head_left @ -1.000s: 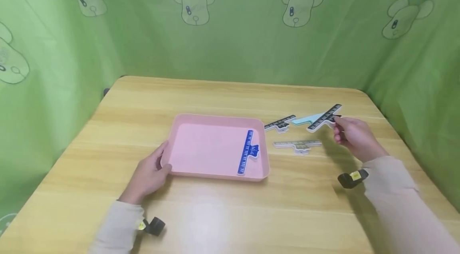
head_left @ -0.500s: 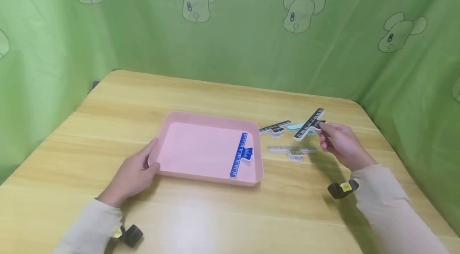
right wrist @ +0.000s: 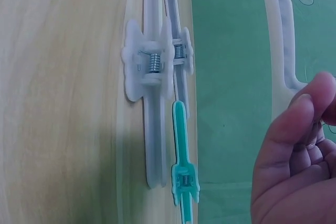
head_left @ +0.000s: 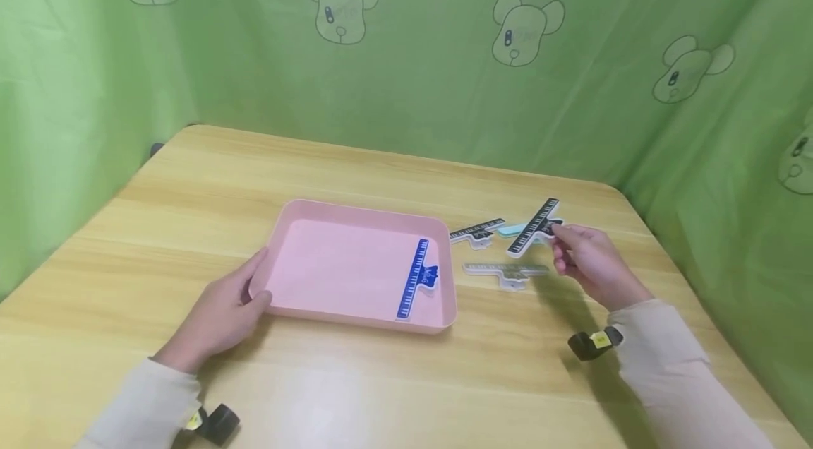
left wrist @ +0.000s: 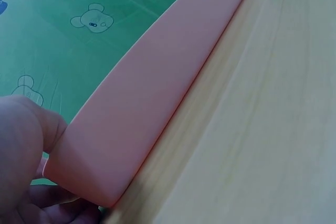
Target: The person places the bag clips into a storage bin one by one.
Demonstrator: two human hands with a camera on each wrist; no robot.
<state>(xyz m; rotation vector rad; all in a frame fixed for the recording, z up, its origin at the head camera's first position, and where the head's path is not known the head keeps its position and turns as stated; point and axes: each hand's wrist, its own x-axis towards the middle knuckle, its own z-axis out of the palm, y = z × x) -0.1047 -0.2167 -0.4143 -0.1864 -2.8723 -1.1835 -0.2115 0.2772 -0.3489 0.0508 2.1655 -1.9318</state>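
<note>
My left hand [head_left: 219, 308] grips the near left corner of a pink tray [head_left: 336, 265], thumb at the rim and fingers along the outer wall. Inside the tray, near its right end, lies a blue piano-key clip [head_left: 416, 279]. Raised above the table, a black piano-key clip [head_left: 532, 229] is pinched by its handle between thumb and fingers of my right hand [head_left: 593, 262]. Below and behind it are a turquoise clip [right wrist: 184, 177], partly hidden in the head view, a second black clip [head_left: 478, 231], and a pale grey clip [right wrist: 152, 129] nearer me.
The wooden table [head_left: 356, 385] carries the tray at its middle, with the loose clips just right of it. A green curtain [head_left: 432, 103] printed with bear heads surrounds the table's back and sides. Each sleeve bears a black wrist camera [head_left: 593, 343].
My right hand has moved left with the black clip, covering more of the turquoise clip. The head view has shifted slightly. My left hand keeps its hold on the tray.
</note>
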